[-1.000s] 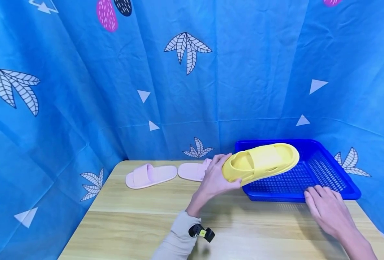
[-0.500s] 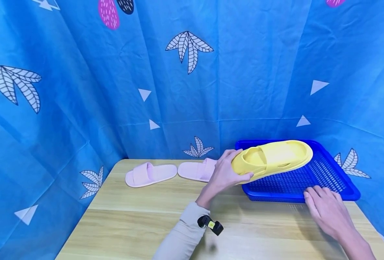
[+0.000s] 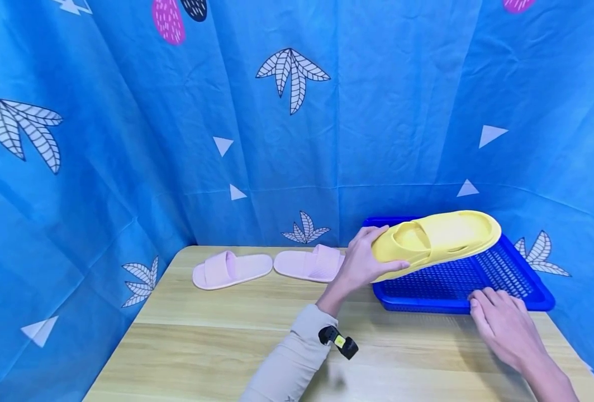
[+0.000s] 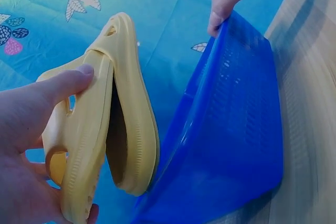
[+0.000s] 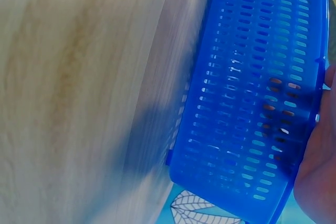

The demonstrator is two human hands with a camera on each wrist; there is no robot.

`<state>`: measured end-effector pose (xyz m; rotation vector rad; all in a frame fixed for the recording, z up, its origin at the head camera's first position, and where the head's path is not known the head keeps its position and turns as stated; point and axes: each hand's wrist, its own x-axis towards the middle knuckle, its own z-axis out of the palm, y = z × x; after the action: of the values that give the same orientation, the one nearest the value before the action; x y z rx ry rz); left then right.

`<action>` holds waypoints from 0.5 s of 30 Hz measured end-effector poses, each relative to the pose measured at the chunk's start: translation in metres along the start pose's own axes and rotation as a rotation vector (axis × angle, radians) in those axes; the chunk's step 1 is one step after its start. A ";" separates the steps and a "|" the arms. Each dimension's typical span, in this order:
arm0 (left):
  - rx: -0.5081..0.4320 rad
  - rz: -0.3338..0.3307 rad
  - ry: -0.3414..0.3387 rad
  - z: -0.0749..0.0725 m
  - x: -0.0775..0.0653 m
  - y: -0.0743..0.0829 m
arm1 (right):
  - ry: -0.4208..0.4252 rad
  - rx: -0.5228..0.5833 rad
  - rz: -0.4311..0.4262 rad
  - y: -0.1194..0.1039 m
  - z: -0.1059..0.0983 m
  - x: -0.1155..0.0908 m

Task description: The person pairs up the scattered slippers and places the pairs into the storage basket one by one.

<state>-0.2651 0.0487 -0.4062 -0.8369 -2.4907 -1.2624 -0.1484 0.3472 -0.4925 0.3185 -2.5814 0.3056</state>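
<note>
My left hand (image 3: 364, 262) grips yellow slippers (image 3: 452, 234) at one end, holding them over the blue basket. In the left wrist view two yellow slippers (image 4: 137, 145) show close together with a dark gap between their soles, and the thumb of the left hand (image 4: 31, 124) presses on the nearer one. The blue plastic basket (image 3: 457, 305) has perforated walls and stands at the table's back right. My right hand (image 3: 505, 329) holds its front rim, fingers bent over the edge. The right wrist view shows the basket's slotted side (image 5: 236, 87) beside that hand.
Two pink slippers lie end to end along the table's back edge, the left one (image 3: 246, 268) whole in view and the right one (image 3: 297, 262) partly behind the left hand. A patterned blue curtain (image 3: 377, 111) hangs behind the wooden table (image 3: 201, 346).
My left hand has moved right with the yellow slippers, bringing them farther over the basket. More of the right pink slipper shows. The right hand stays at the rim.
</note>
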 end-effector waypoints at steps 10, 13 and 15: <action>0.057 0.002 -0.017 0.017 0.007 0.010 | 0.002 0.012 -0.008 -0.005 0.000 0.002; 0.112 -0.012 -0.046 0.026 0.010 0.016 | -0.010 0.007 0.004 -0.004 0.000 0.001; 0.137 -0.032 -0.069 0.033 0.012 0.019 | -0.019 0.006 0.010 -0.004 0.000 0.001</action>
<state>-0.2621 0.0882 -0.4083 -0.8228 -2.6198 -1.0749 -0.1478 0.3437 -0.4912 0.3122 -2.6016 0.3157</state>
